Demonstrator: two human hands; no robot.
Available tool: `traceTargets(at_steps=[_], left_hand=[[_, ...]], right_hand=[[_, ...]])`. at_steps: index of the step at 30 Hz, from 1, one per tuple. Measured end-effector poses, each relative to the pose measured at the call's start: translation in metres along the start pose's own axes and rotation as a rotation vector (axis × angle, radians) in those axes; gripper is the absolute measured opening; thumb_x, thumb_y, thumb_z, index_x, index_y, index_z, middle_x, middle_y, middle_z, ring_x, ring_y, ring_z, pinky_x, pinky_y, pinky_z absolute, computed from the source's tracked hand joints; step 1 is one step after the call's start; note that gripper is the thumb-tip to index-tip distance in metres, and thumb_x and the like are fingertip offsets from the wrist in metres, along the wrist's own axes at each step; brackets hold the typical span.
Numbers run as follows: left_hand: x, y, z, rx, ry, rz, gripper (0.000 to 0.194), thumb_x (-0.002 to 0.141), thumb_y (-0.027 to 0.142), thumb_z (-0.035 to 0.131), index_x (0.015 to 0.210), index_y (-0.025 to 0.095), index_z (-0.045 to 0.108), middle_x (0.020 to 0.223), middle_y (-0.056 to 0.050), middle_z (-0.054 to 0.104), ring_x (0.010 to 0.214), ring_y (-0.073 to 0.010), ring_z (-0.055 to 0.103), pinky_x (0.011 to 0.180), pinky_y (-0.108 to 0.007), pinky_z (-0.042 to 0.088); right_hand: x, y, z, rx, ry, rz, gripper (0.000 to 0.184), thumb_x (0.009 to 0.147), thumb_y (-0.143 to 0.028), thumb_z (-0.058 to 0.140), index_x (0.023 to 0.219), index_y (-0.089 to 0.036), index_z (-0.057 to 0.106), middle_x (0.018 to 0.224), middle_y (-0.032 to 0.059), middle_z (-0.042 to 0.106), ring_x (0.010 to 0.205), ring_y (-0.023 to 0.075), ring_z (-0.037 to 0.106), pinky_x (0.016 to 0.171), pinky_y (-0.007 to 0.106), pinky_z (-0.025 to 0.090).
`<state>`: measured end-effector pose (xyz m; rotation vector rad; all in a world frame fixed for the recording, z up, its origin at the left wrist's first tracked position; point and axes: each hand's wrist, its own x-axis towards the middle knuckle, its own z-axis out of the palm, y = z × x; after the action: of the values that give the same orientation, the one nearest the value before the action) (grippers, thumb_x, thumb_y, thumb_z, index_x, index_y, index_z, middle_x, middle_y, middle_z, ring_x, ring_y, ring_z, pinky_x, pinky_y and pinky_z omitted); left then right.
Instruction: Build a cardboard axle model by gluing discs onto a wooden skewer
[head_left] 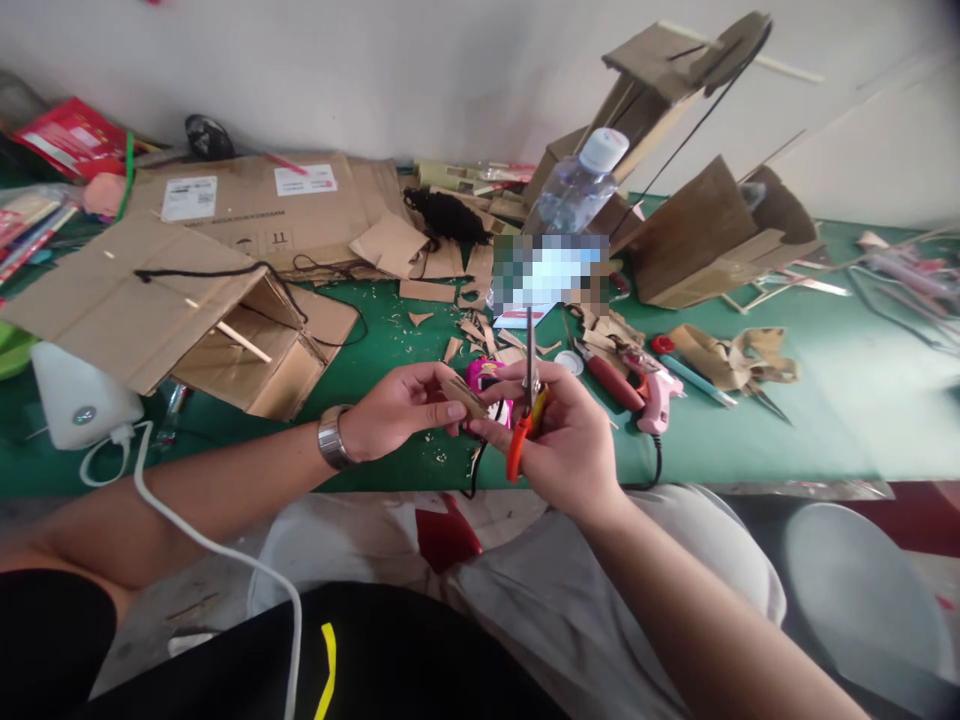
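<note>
Cardboard piece sits above the green table, pinched in the left hand; one end lies just beside the right hand, which grasps orange-handled scissors, blades pointing away.

From the view's centre, a capped bottle is at one o'clock, a pink glue gun at three, a grey stool at four. A white box with a cable plugged in is at nine, a red packet at ten.
</note>
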<state>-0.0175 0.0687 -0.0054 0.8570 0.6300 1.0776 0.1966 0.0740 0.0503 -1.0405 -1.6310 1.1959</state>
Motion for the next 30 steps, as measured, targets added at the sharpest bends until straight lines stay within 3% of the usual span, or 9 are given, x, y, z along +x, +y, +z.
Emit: traceTargets(at_steps=[7, 11, 15, 19, 25, 30], left_hand=[[-0.0014, -0.0011, 0.0009, -0.006, -0.086, -0.035, 0.036, 0.086, 0.042, 0.097, 0.096, 0.014, 0.078, 0.091, -0.006, 0.078, 0.079, -0.0135, 0.074, 0.075, -0.025, 0.060], [-0.0028, -0.0001, 0.0022, -0.002, -0.047, -0.022, 0.047, 0.085, 0.040, 0.099, 0.117, 0.020, 0.073, 0.091, -0.003, 0.079, 0.078, -0.0144, 0.075, 0.072, -0.025, 0.061], [-0.0066, 0.0005, 0.0032, 0.159, 0.048, 0.102, 0.044, 0.088, 0.035, 0.097, 0.118, 0.022, 0.067, 0.091, -0.001, 0.080, 0.072, -0.0118, 0.076, 0.067, -0.022, 0.062], [-0.0089, -0.0004, 0.0025, 0.300, 0.077, 0.212, 0.042, 0.089, 0.032, 0.095, 0.124, 0.020, 0.073, 0.098, -0.005, 0.083, 0.083, -0.0139, 0.080, 0.072, -0.020, 0.065], [-0.0086, 0.0003, -0.0013, 0.318, 0.015, 0.127, 0.049, 0.089, 0.033, 0.095, 0.132, 0.018, 0.076, 0.103, -0.008, 0.084, 0.092, -0.0187, 0.083, 0.082, -0.027, 0.070], [-0.0097, 0.0014, 0.0011, 0.230, -0.012, 0.099, 0.048, 0.089, 0.031, 0.095, 0.133, 0.019, 0.078, 0.105, -0.007, 0.085, 0.091, -0.0171, 0.084, 0.081, -0.025, 0.071]], right_hand=[[-0.0010, -0.0001, -0.0002, 0.057, -0.043, -0.050, 0.052, 0.077, -0.037, 0.105, 0.113, -0.030, 0.069, 0.092, -0.0016, 0.081, 0.068, 0.0172, 0.068, 0.064, 0.032, 0.060], [-0.0002, 0.0026, 0.0000, 0.048, -0.037, -0.063, 0.051, 0.075, -0.036, 0.106, 0.109, -0.030, 0.068, 0.091, -0.0026, 0.079, 0.060, 0.0136, 0.061, 0.056, 0.029, 0.053], [-0.0007, 0.0040, 0.0010, -0.009, -0.011, -0.043, 0.049, 0.077, -0.039, 0.105, 0.107, -0.030, 0.068, 0.091, -0.0017, 0.079, 0.063, 0.0151, 0.064, 0.058, 0.030, 0.054], [-0.0008, 0.0042, 0.0018, -0.024, 0.009, -0.024, 0.051, 0.077, -0.045, 0.104, 0.108, -0.029, 0.067, 0.091, -0.0009, 0.076, 0.065, 0.0165, 0.065, 0.062, 0.032, 0.059], [0.0011, 0.0039, 0.0017, -0.026, 0.013, -0.023, 0.053, 0.077, -0.050, 0.103, 0.107, -0.029, 0.065, 0.090, -0.0017, 0.072, 0.062, 0.0151, 0.060, 0.057, 0.031, 0.057], [0.0014, 0.0068, 0.0020, -0.025, 0.008, -0.045, 0.050, 0.079, -0.048, 0.102, 0.106, -0.028, 0.065, 0.092, -0.0007, 0.073, 0.067, 0.0169, 0.067, 0.060, 0.032, 0.060]])
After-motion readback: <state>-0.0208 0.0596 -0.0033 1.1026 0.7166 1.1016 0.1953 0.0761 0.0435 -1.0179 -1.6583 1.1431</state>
